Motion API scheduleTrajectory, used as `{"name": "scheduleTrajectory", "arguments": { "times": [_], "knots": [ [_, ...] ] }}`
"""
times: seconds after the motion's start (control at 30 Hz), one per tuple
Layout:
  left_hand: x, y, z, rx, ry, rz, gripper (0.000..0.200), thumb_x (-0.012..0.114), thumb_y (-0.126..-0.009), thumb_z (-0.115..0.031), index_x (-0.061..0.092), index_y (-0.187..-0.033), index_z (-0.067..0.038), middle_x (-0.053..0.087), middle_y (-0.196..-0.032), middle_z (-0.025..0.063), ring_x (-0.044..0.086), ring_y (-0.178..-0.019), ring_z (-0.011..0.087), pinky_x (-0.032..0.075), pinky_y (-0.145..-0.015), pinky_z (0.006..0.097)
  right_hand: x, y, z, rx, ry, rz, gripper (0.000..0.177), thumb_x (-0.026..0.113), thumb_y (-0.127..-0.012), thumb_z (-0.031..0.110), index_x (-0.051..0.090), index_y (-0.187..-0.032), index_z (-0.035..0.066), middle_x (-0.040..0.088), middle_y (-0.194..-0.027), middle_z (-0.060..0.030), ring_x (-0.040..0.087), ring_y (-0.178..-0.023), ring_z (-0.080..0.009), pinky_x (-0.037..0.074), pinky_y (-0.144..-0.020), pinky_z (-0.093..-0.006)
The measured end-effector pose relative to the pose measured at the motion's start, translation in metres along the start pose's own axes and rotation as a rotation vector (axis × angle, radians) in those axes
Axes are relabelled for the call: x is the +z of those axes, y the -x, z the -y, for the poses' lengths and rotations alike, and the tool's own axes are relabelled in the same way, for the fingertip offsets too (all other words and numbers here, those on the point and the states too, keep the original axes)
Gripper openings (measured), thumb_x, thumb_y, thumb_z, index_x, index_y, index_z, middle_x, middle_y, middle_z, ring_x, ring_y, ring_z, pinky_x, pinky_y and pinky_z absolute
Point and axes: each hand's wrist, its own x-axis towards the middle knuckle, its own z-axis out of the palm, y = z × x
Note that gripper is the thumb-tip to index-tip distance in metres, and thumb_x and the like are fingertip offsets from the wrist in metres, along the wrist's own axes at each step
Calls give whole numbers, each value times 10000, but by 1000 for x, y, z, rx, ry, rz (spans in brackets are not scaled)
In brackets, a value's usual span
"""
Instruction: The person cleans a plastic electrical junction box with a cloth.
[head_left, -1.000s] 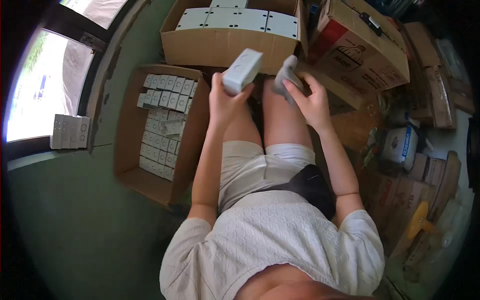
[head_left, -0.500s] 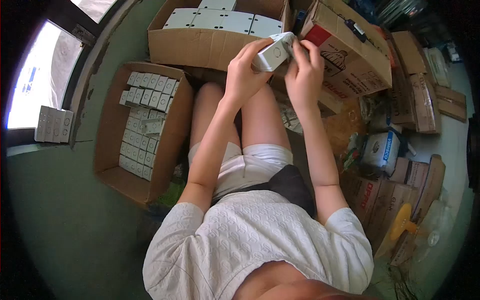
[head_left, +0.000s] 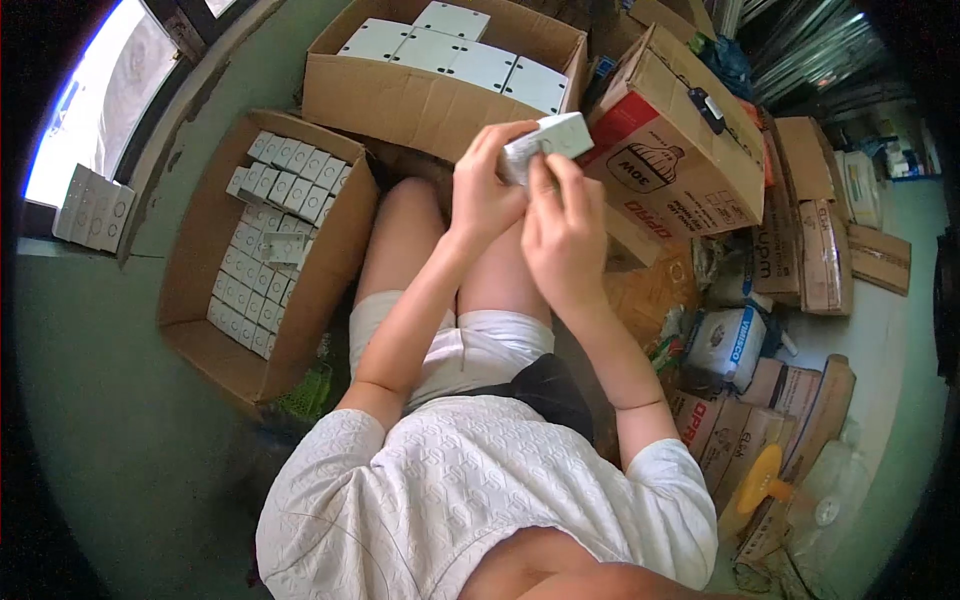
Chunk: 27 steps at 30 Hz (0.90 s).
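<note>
Above my knees, my left hand [head_left: 487, 180] is wrapped round a small white box [head_left: 568, 135]. The box is tilted, and its top and one side face show. My right hand [head_left: 567, 225] has its fingers bent and pressed together against the near side of the same box. What the right fingertips pinch there is too small to make out. To the left stands an open cardboard carton [head_left: 300, 345] holding rows of similar white boxes [head_left: 250, 275], each with a round mark. One of them lies out of line on top of the rows.
A second carton [head_left: 430, 105] beyond my hands holds larger white boxes [head_left: 425, 48]. A closed carton [head_left: 690, 150] with a bulb drawing stands at the right, a dark object [head_left: 706, 108] on top. Several white boxes [head_left: 93, 208] rest on the window ledge. Flattened cardboard [head_left: 740, 430] and bags [head_left: 725, 345] crowd the right.
The right hand has moved from the box's far right end down to its near side. The white box has turned and sits slightly lower. The whole view has shifted a little.
</note>
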Motion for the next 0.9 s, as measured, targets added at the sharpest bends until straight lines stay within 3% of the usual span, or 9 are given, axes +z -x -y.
{"name": "scheduleTrajectory", "arguments": {
  "times": [0.13, 0.2, 0.33, 0.43, 0.53, 0.63, 0.73, 0.8, 0.9],
  "knots": [
    [4, 5, -9, 178, -76, 13, 455, 677, -659, 36, 667, -1106, -52, 683, -1074, 149, 685, -962, 301, 554, -792, 351, -10, -7, -34, 258, 274, -7, 426, 600, -781, -13, 572, -1206, -21, 532, -1223, -131, 533, -938, -325, 488, -825, -412],
    [5, 4, -2, 170, -61, -2, 459, 679, -659, 36, 671, -1109, -57, 684, -1081, 147, 687, -960, 302, 557, -789, 351, -10, -5, -28, 211, 281, 5, 441, 613, -777, -1, 574, -1216, -19, 536, -1214, -129, 536, -938, -322, 490, -828, -412],
    [-5, 2, 10, 61, -1, 12, 501, 752, -664, 29, 668, -1153, -40, 697, -1097, 135, 680, -1017, 247, 530, -851, 335, 2, 6, -2, -85, 96, 5, 387, 594, -780, 39, 636, -1163, -3, 578, -1179, -98, 546, -880, -274, 499, -811, -383],
    [-6, 4, 10, 115, -87, 21, 521, 772, -655, 27, 668, -1162, -34, 692, -1136, 131, 669, -1058, 243, 528, -884, 340, -2, -12, -34, 42, 276, 71, 410, 596, -788, 37, 604, -1195, -10, 572, -1174, -89, 552, -888, -288, 509, -804, -387],
    [-4, 4, 1, 145, -32, 101, 547, 778, -645, 36, 669, -1177, -39, 680, -1187, 130, 657, -1101, 249, 520, -930, 347, -11, -12, -38, 96, 285, 13, 397, 596, -791, 18, 605, -1187, -10, 568, -1175, -85, 544, -907, -294, 496, -825, -379],
    [-9, -3, 15, 150, 39, 193, 553, 781, -646, 35, 675, -1182, -49, 665, -1228, 131, 648, -1130, 258, 515, -956, 349, -14, 11, -8, -2, 62, 73, 332, 608, -793, 20, 630, -1123, -17, 564, -1195, -99, 550, -938, -297, 492, -848, -370],
    [-9, 1, 12, 238, -19, 171, 611, 779, -599, 46, 675, -1186, -89, 656, -1234, 107, 650, -1112, 281, 547, -913, 365, -14, 16, -22, 57, 116, 83, 370, 615, -786, 15, 612, -1154, -22, 546, -1216, -124, 543, -973, -322, 483, -881, -394],
    [-4, 10, 8, 225, 7, 183, 632, 802, -587, 25, 678, -1192, -105, 654, -1241, 99, 648, -1115, 285, 543, -926, 369, -17, 11, -43, 219, 196, 89, 440, 599, -791, -6, 564, -1229, -25, 504, -1268, -151, 517, -996, -356, 468, -886, -445],
    [4, 11, 6, 195, 33, 242, 613, 817, -614, -10, 686, -1199, -136, 626, -1287, 118, 639, -1129, 301, 537, -934, 385, -23, 11, -34, 165, 209, 32, 427, 597, -792, -8, 591, -1219, -15, 533, -1228, -120, 527, -968, -329, 471, -862, -435]
  ]
}}
